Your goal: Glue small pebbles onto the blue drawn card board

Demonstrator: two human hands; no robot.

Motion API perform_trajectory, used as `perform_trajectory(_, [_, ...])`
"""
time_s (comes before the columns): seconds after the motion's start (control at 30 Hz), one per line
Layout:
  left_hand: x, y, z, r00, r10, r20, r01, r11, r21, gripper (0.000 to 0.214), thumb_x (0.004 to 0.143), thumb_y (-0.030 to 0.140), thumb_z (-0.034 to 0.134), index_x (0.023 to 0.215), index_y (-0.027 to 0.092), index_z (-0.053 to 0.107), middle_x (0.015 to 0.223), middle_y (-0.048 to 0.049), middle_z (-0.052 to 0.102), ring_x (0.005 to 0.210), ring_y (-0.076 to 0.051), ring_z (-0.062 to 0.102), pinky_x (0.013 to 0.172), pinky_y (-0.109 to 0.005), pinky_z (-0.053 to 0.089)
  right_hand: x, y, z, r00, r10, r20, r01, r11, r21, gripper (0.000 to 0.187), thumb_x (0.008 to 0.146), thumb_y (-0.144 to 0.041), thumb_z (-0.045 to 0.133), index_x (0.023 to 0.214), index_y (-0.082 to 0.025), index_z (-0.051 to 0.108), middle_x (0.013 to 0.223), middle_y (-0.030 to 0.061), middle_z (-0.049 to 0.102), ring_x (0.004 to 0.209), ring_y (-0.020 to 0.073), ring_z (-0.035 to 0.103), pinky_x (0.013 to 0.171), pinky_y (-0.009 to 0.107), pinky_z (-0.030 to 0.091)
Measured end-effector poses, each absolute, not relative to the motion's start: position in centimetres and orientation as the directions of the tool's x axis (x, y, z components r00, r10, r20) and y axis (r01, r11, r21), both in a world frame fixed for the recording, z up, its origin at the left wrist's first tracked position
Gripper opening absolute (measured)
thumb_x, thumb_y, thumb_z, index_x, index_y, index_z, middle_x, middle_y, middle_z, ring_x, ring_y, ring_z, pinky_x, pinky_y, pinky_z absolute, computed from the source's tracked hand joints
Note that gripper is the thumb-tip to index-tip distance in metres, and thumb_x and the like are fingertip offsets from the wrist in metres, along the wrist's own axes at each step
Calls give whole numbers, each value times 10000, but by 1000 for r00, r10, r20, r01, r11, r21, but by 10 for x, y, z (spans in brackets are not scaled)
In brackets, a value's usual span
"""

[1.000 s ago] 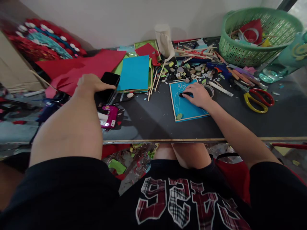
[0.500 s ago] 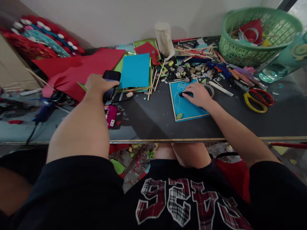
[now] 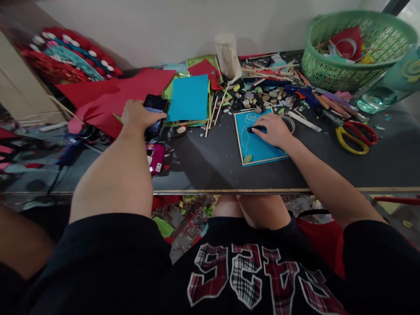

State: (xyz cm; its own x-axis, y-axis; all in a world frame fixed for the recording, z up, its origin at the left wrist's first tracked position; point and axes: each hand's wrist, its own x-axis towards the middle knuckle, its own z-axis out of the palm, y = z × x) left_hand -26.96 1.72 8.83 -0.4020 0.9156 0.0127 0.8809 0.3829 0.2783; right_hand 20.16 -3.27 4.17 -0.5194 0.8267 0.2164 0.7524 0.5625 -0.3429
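Left of the blue card (image 3: 259,138), the left hand (image 3: 139,116) was closed around a dark phone (image 3: 155,111) above the grey table (image 3: 210,162). On the card, the right hand (image 3: 274,130) pressed a black stone (image 3: 256,129) under curled fingers. Right of the card lay scissors (image 3: 356,138).

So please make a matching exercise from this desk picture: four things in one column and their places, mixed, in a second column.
Things:
1. phone
2. black stone
3. scissors
4. green stone

Places:
A. on the desk, right of the blue board
B. in the left hand
C. at the near left corner of the blue board
D. under the fingertips of the right hand, on the blue board

Pairs: 1-B, 2-D, 3-A, 4-C
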Motion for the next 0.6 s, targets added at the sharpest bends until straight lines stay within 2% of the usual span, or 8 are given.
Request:
perform_trajectory(0.1, [-259,14,92,-450,892,27,879,438,190,842,686,564,860,1329,56,666,1388,-158,653,1334,-379,607,1211,-648,472,202,-33,43,-519,829,208,750,559,-354,362,1044,-434,580,1187,-242,851,1249,140,785,1218,366,665,1093,594,525])
perform_trajectory(0.17, [-257,14,93,-448,894,21,880,436,190,663,703,558,834,1159,93,708,1162,-104,689,1228,-348,646,1154,-621,521,202,-35,45,-524,828,198,750,559,-354,357,1041,-430,588,1188,-235,850,1259,142,782,1227,362,663,1092,583,522])
perform_trajectory(0.2, [-258,15,93,-449,894,9,878,439,192,547,705,546,826,1030,124,701,1015,-62,660,1172,-326,651,1132,-602,534,202,-35,45,-527,827,194,750,560,-351,351,1036,-430,599,1185,-234,849,1262,142,781,1230,361,661,1091,578,519])
perform_trajectory(0.27, [-263,19,93,-444,896,-19,879,440,186,407,718,528,802,797,192,586,796,9,497,1097,-289,636,1122,-576,527,202,-36,47,-537,823,187,751,567,-339,338,1022,-438,625,1181,-240,847,1269,137,780,1234,363,657,1086,575,513])
perform_trajectory(0.37, [-269,28,93,-423,904,-56,891,427,154,458,736,523,781,658,234,435,680,36,322,1089,-288,628,1130,-551,503,203,-37,47,-551,815,180,749,578,-324,338,994,-452,659,1198,-251,837,1293,130,775,1245,378,645,1067,585,509])
perform_trajectory(0.53, [-274,36,94,-397,912,-103,911,406,80,494,725,522,776,606,254,378,592,37,217,1187,-332,622,1169,-544,465,204,-37,48,-561,812,161,748,580,-321,336,983,-427,671,1224,-252,827,1317,125,765,1264,373,638,1080,584,505])
perform_trajectory(0.6, [-280,37,91,-386,919,-84,908,394,141,484,692,548,763,612,259,382,600,33,231,1228,-363,604,1172,-593,450,205,-37,48,-562,812,159,747,581,-323,328,984,-412,672,1223,-251,828,1308,122,768,1260,368,644,1087,576,514])
